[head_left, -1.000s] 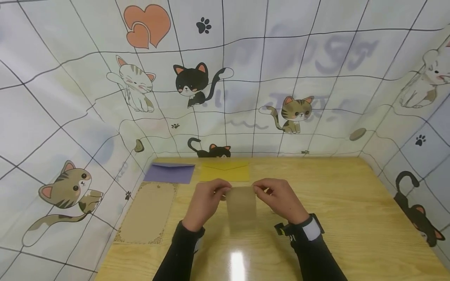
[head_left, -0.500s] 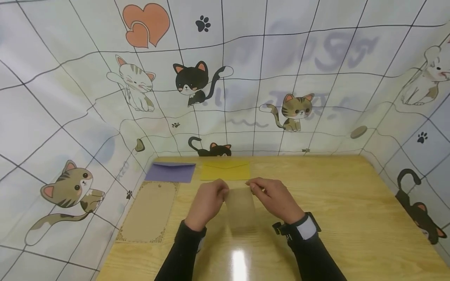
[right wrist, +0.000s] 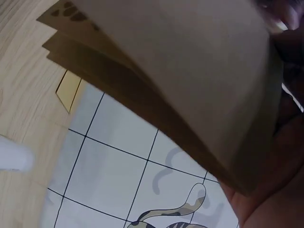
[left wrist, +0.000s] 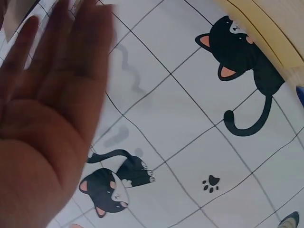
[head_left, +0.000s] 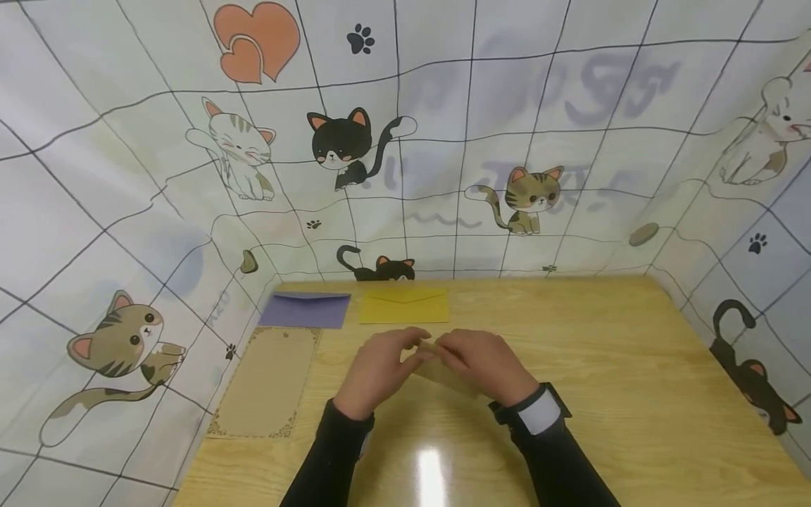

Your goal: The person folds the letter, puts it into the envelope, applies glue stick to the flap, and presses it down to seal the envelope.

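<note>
A folded sheet of tan paper [head_left: 445, 378], in several layers, is tilted above the table between the two hands. The right hand [head_left: 488, 362] grips it by its upper edge. In the right wrist view the stacked layers of the folded paper [right wrist: 190, 71] fan slightly apart, and a brown printed pattern shows on an inner layer. The left hand [head_left: 380, 370] is at the paper's upper left corner, thumb and forefinger apart around it. The left wrist view shows the fingers of this left hand [left wrist: 52, 109] straight and side by side; no paper shows there.
A tan letter sheet with an ornate border [head_left: 266, 384] lies at the table's left. Behind it is a purple envelope [head_left: 304, 312], with a yellow envelope [head_left: 404, 308] to its right. A cloth printed with cats [head_left: 437, 155] encloses the table [head_left: 602, 380] at the back and sides.
The folded paper has turned from hanging upright to slanting down to the right. The hands have come closer together, and the left fingers have spread from their pinch on its corner.
</note>
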Action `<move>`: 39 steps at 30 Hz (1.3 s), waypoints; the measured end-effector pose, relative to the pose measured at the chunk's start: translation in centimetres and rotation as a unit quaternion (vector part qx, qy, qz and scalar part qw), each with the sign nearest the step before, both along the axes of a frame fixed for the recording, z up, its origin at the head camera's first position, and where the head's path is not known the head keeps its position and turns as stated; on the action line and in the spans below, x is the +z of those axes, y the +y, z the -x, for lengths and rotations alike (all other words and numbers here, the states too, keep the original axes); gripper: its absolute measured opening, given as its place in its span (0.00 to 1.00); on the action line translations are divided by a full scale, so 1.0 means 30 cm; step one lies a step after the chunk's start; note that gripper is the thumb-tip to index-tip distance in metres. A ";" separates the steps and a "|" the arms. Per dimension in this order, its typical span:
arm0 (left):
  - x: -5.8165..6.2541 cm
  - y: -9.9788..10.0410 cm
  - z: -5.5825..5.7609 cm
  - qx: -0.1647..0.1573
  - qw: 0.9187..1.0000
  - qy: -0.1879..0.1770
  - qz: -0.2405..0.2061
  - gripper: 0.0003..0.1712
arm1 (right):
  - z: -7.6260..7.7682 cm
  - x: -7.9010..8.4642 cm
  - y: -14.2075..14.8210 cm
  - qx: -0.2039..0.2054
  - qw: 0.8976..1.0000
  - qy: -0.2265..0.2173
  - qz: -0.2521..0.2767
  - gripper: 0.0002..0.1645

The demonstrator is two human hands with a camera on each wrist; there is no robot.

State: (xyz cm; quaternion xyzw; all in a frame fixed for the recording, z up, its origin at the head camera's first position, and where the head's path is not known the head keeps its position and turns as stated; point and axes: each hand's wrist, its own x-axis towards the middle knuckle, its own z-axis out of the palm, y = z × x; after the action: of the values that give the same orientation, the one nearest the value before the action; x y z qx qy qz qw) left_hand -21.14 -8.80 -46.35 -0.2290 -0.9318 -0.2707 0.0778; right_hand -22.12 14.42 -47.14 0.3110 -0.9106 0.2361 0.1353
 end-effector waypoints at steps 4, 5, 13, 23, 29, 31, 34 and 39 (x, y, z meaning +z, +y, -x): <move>0.003 0.014 -0.007 -0.026 0.997 0.067 -0.013 0.07 | 0.003 -0.010 -0.019 0.037 0.999 0.025 -0.018 0.07; 0.003 0.016 -0.007 -0.026 0.996 0.086 -0.014 0.04 | 0.004 -0.011 -0.021 0.039 0.999 0.033 -0.018 0.07; 0.014 -0.014 0.010 0.010 0.986 0.156 -0.055 0.04 | 0.008 0.006 0.025 0.012 0.998 0.066 -0.022 0.04; 0.032 -0.100 0.030 0.054 0.985 0.138 -0.092 0.02 | 0.012 0.029 0.135 -0.019 0.999 0.045 -0.007 0.07; 0.032 -0.134 0.034 0.071 0.983 0.118 -0.118 0.04 | 0.006 0.036 0.149 -0.058 0.997 0.043 0.030 0.10; 0.030 -0.129 0.033 0.067 0.985 0.101 -0.126 0.04 | 0.006 0.035 0.133 -0.052 0.997 0.047 0.029 0.14; 0.023 -0.099 0.032 0.052 0.987 0.076 -0.129 0.03 | 0.005 0.028 0.099 -0.029 0.998 0.051 0.013 0.19; 0.013 -0.055 0.031 0.023 0.990 0.048 -0.130 0.03 | -0.002 0.028 0.070 -0.005 0.999 0.047 -0.014 0.08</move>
State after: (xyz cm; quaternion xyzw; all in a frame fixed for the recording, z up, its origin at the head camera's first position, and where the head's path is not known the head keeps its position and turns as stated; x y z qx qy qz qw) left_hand -22.08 -10.44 -45.95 -0.2087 -0.8888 -0.3762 0.1579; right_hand -22.07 16.52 -46.29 0.3191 -0.9079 0.2083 0.1746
